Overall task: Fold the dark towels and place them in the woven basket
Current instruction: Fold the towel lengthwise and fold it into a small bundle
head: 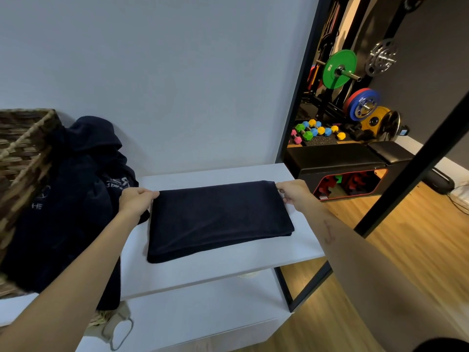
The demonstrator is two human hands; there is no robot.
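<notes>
A dark navy towel [219, 219] lies folded into a flat rectangle on the white shelf top [203, 273]. My left hand [135, 200] pinches its far left corner. My right hand [291, 191] pinches its far right corner. To the left a heap of dark towels [76, 199] with pale lettering leans against the woven basket [22, 153], which stands tilted at the left edge of view.
A white wall rises behind the shelf. A black metal frame [297, 118] borders the shelf on the right. Beyond it are a black bench [342, 161], weight plates, coloured dumbbells and a wooden floor. A beige strap [119, 331] hangs below the shelf front.
</notes>
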